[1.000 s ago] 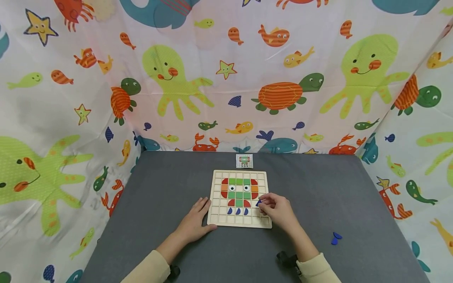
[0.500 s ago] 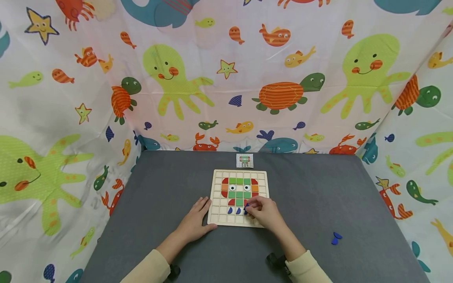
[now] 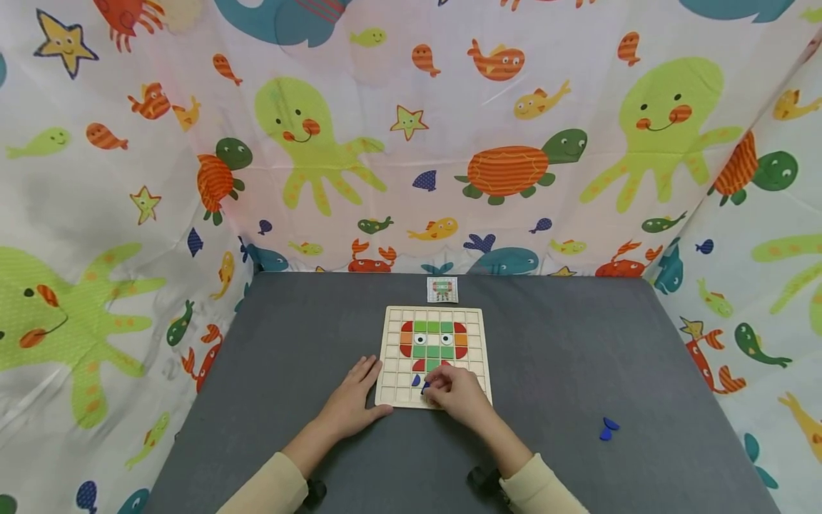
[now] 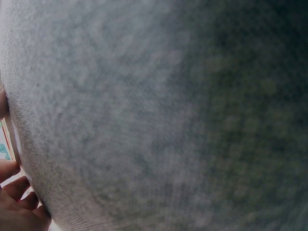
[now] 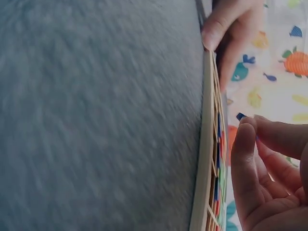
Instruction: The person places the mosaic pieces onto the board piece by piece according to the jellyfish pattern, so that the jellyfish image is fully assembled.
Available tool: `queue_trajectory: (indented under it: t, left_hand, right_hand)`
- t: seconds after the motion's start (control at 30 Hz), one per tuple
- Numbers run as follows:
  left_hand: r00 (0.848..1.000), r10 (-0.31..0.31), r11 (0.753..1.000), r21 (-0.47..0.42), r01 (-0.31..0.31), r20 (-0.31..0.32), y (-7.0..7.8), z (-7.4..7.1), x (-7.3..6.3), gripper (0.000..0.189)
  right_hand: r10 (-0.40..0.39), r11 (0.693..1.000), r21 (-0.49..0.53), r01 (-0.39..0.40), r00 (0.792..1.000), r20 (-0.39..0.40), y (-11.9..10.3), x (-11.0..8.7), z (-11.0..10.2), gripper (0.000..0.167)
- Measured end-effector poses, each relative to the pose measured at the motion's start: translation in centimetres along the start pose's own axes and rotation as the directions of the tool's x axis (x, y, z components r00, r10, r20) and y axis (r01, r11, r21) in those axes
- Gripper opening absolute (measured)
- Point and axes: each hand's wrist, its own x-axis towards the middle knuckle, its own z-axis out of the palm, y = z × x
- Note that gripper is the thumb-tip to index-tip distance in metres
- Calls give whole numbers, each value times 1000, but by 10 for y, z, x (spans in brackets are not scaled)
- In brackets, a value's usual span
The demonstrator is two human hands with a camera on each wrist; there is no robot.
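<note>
My right hand [image 3: 459, 396] is over the lower middle of a wooden grid board [image 3: 477, 360], pinching a small blue piece [image 3: 425, 387] between thumb and fingertips. Seen from the right wrist, the blue piece [image 5: 241, 116] pokes out past the fingertips. To its left, a blue half-round tile [image 3: 415, 381] lies on the board; the right hand covers the squares beside it. Red, orange and green tiles [image 3: 433, 352] and two eye tiles make a figure higher up. My left hand [image 3: 349, 400] lies flat at the board's left edge, thumb at the near corner.
A small picture card [image 3: 442, 290] with a similar figure lies behind the board. Two loose blue pieces [image 3: 608, 429] are on the grey table [image 3: 546, 335] to the right. A curtain [image 3: 359, 171] printed with sea animals surrounds the table's back and sides.
My right hand has moved left across the board, carrying the blue piece from the right side to the lower middle. The left hand has stayed in place.
</note>
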Motion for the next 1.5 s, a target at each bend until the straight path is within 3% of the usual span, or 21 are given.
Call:
queue_trajectory:
  t: [0.27, 0.8, 1.07, 1.5]
  left_hand:
    - [1000, 5, 1000, -13, -5, -11, 2, -3, -2, 92]
    - [1000, -5, 1000, -16, 5, -2, 4, -4, -3, 92]
    - [1000, -3, 1000, -16, 3, -6, 5, -5, -3, 92]
    - [1000, -10, 1000, 4, 10, -2, 2, -2, 0, 94]
  right_hand:
    - [-40, 992, -117, 40, 999, 0, -1, 1, 18, 10]
    - [-120, 923, -372, 103, 993, -22, -6, 0, 30, 14]
    - [-108, 914, -395, 89, 994, -27, -11, -1, 30, 14]
    - [-113, 942, -326, 84, 991, -70, -13, -3, 13, 16]
